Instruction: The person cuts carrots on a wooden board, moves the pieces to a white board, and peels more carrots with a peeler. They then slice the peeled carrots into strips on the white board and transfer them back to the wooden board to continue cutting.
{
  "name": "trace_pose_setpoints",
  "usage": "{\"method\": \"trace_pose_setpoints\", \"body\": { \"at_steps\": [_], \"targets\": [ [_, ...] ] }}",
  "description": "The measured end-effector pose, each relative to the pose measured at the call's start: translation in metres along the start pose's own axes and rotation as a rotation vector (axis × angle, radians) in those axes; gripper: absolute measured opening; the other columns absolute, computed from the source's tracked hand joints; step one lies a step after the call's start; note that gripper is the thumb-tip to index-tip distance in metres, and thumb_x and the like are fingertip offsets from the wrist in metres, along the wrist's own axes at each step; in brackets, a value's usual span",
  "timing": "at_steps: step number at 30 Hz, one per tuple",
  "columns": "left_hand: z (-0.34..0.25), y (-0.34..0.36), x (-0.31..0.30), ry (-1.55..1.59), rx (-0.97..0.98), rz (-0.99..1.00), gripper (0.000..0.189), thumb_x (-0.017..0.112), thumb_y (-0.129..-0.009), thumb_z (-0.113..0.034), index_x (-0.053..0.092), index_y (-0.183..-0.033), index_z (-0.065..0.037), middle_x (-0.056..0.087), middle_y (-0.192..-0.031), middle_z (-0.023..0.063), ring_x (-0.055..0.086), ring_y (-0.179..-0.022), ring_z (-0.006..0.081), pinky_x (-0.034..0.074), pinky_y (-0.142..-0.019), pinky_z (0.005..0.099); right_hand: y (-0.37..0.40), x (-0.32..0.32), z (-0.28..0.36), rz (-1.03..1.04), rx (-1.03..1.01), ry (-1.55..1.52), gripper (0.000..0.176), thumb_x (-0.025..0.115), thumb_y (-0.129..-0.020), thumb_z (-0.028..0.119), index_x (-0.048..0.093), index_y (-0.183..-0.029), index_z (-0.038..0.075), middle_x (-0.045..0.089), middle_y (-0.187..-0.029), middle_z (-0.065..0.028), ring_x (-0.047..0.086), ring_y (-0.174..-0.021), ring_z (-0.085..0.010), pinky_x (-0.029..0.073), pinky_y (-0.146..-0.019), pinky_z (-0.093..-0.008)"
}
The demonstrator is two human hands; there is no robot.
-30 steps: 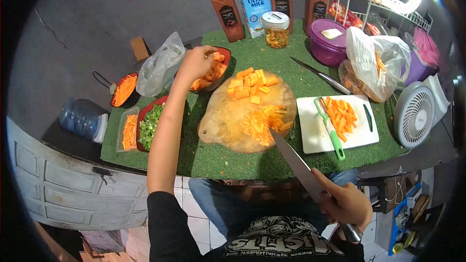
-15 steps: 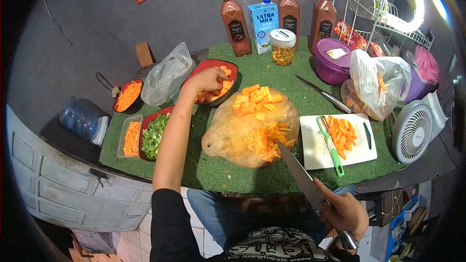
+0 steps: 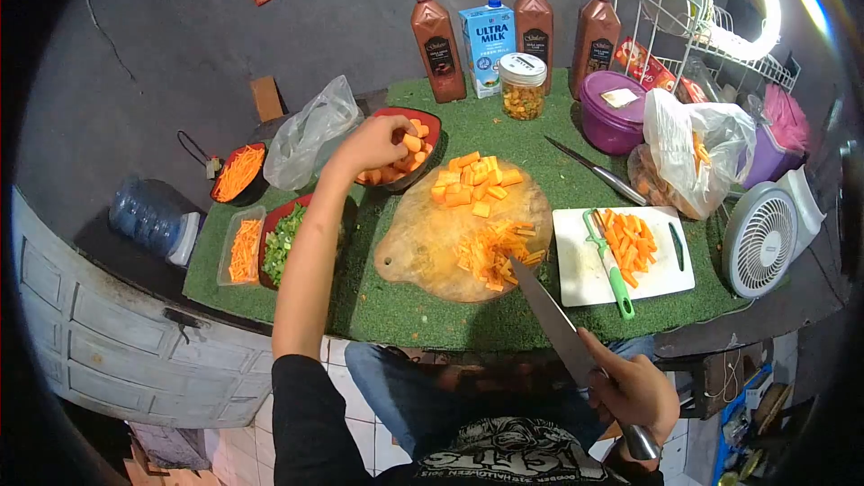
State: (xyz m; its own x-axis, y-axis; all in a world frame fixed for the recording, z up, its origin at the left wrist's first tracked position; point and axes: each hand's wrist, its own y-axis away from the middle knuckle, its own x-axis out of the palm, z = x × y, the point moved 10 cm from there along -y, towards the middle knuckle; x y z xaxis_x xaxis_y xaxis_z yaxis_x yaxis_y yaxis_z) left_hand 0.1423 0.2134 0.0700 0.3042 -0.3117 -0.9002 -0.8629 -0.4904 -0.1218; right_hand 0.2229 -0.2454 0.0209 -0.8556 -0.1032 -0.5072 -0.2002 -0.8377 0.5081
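My left hand [image 3: 373, 141] is over the red bowl [image 3: 434, 117] at the back left, its fingers closed on a piece of carrot [image 3: 412, 142]. More carrot chunks lie in the bowl below. In my right hand [image 3: 637, 393] is a large kitchen knife [image 3: 551, 319], its tip reaching the near right edge of the round wooden cutting board [image 3: 409, 247]. On that board, thick carrot pieces [image 3: 475, 182] sit toward the back, and a heap of thin carrot sticks [image 3: 490, 252] lies by the knife tip.
Right of the board, a white cutting board [image 3: 576, 283] carries carrot sticks and a green-handled peeler [image 3: 612, 265]. Another knife [image 3: 598, 171] lies behind it. A fan [image 3: 765, 243], plastic bag [image 3: 693, 144] and purple tub [image 3: 612, 117] stand right; chopped greens [image 3: 281, 247] are left.
My left hand has risen slightly from inside the bowl, and a carrot piece now shows between its fingers. The right hand and knife stay nearly in place.
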Motion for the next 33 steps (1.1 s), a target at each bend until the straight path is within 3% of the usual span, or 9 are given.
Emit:
{"method": "trace_pose_setpoints", "body": {
  "at_steps": [2,4,7,11,17,19,23,27,33],
  "targets": [
    [-0.023,0.022,-0.012,0.019,0.036,-0.065,0.032,0.063,-0.081,-0.010,0.069,-0.111,-0.001,0.073,-0.097,0.0126,0.071,-0.091,0.0239,0.055,-0.083,0.0369,0.003,-0.001,0.001,-0.034,0.009,0.042,0.072,0.054,-0.092,0.004,0.030,-0.157,0.022,0.071,-0.074,-0.0088,0.069,-0.056,-0.0212,0.058,-0.059,-0.0347],
    [-0.050,0.056,-0.002,0.004,-0.014,0.048,0.028,0.065,-0.082,-0.013,0.070,-0.107,-0.002,0.073,-0.098,0.0131,0.070,-0.091,0.0250,0.054,-0.083,0.0364,0.003,0.000,0.001,-0.047,-0.047,0.028,0.071,0.054,-0.091,0.004,0.031,-0.156,0.022,0.070,-0.073,-0.0089,0.070,-0.056,-0.0215,0.058,-0.059,-0.0348],
    [-0.085,0.105,0.027,-0.061,0.196,0.040,0.027,0.068,-0.082,-0.019,0.070,-0.103,-0.002,0.071,-0.095,0.0159,0.068,-0.085,0.0313,0.054,-0.079,0.0375,0.002,0.006,0.009,-0.042,-0.125,-0.019,0.071,0.055,-0.090,0.003,0.032,-0.156,0.020,0.070,-0.071,-0.0089,0.070,-0.057,-0.0224,0.058,-0.059,-0.0351],
    [-0.087,0.133,0.058,0.007,0.113,0.081,0.029,0.069,-0.083,-0.021,0.070,-0.103,0.000,0.069,-0.093,0.0165,0.067,-0.082,0.0319,0.053,-0.074,0.0395,-0.007,0.013,0.031,-0.002,-0.216,-0.016,0.074,0.054,-0.088,0.002,0.029,-0.156,0.015,0.068,-0.067,-0.0101,0.070,-0.056,-0.0254,0.057,-0.059,-0.0374],
    [-0.070,0.151,0.059,0.200,-0.069,-0.007,0.030,0.070,-0.090,-0.021,0.069,-0.112,-0.001,0.071,-0.091,0.0122,0.068,-0.077,0.0205,0.053,-0.069,0.0323,-0.017,0.024,0.060,-0.087,-0.372,0.055,0.075,0.056,-0.087,0.003,0.028,-0.156,0.013,0.064,-0.065,-0.0200,0.066,-0.057,-0.0397,0.052,-0.056,-0.0480],
    [-0.049,0.168,0.048,0.372,-0.169,-0.300,0.026,0.072,-0.089,-0.020,0.071,-0.105,0.000,0.070,-0.087,0.0126,0.069,-0.074,0.0194,0.054,-0.067,0.0309,-0.025,0.028,0.072,-0.117,-0.370,0.060,0.075,0.057,-0.087,0.004,0.028,-0.156,0.013,0.063,-0.065,-0.0219,0.064,-0.058,-0.0426,0.050,-0.056,-0.0506],
    [-0.056,0.190,0.044,0.399,-0.163,-0.611,0.014,0.070,-0.090,-0.010,0.073,-0.099,0.001,0.070,-0.085,0.0116,0.068,-0.070,0.0175,0.053,-0.065,0.0286,-0.041,0.039,0.104,-0.269,-0.519,0.256,0.077,0.059,-0.087,0.005,0.025,-0.156,0.006,0.061,-0.059,-0.0218,0.064,-0.055,-0.0422,0.050,-0.056,-0.0529],
    [-0.053,0.191,0.050,0.429,-0.240,-0.682,0.013,0.072,-0.088,-0.010,0.074,-0.094,0.002,0.070,-0.082,0.0119,0.069,-0.070,0.0187,0.053,-0.065,0.0299,-0.061,0.051,0.126,-0.274,-0.596,0.350,0.078,0.059,-0.087,0.006,0.021,-0.154,-0.003,0.058,-0.055,-0.0225,0.063,-0.052,-0.0421,0.052,-0.056,-0.0530],
    [-0.049,0.187,0.061,0.483,-0.305,-0.625,0.014,0.074,-0.087,-0.011,0.076,-0.095,0.001,0.073,-0.085,0.0100,0.070,-0.076,0.0150,0.053,-0.070,0.0268,-0.071,0.059,0.129,-0.263,-0.590,0.446,0.078,0.059,-0.087,0.010,0.021,-0.154,-0.003,0.059,-0.054,-0.0214,0.063,-0.052,-0.0421,0.053,-0.055,-0.0533]
  ]
}}
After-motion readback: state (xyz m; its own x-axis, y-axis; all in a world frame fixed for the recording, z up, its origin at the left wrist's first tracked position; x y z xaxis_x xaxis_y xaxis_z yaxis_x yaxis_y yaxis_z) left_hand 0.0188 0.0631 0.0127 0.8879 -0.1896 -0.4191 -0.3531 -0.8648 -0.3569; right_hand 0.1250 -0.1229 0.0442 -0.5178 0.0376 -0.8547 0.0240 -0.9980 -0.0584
